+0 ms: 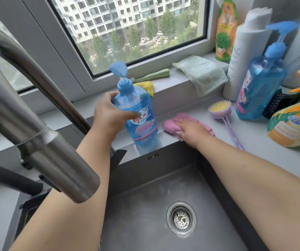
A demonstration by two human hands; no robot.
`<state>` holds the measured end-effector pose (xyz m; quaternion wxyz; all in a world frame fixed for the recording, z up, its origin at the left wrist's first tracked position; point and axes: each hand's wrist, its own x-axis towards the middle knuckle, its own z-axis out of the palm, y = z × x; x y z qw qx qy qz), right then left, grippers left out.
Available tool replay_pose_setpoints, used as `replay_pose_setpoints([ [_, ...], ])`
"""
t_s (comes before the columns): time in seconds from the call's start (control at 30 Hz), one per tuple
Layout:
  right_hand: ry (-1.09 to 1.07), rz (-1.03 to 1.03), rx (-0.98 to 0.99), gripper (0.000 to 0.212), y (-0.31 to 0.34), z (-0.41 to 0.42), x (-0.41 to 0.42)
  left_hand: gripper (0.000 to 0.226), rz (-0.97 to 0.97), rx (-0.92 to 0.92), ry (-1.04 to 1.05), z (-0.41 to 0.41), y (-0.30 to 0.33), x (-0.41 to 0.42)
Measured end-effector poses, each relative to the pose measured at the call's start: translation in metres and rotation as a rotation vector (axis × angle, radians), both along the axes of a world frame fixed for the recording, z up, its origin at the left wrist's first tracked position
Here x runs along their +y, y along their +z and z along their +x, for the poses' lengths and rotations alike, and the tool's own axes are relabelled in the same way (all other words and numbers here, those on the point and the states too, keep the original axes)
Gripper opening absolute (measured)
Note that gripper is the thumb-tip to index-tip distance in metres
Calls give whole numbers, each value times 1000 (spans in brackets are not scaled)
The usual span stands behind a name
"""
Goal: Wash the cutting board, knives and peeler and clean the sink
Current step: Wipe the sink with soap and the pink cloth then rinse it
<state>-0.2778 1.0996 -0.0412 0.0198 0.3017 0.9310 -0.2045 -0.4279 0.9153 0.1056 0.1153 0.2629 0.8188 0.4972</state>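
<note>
From my head camera: my left hand [109, 113] is wrapped around the shoulder of a blue soap bottle [138, 113], which stands tilted on the back ledge of the sink [145, 205]. My right hand [189, 131] lies flat, fingers extended, pressing a pink cloth [172, 122] against the counter [181, 105] just beside the bottle. The basin is bare steel with its drain [181, 218] below my right forearm; the tap [42, 124] arches at left.
</note>
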Motion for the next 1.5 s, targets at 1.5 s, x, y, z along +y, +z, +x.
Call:
replay_pose_setpoints([
  [1.5,-221,89,-196,60,3,345,-137,20,-600,275,-508,228,-154,-142],
])
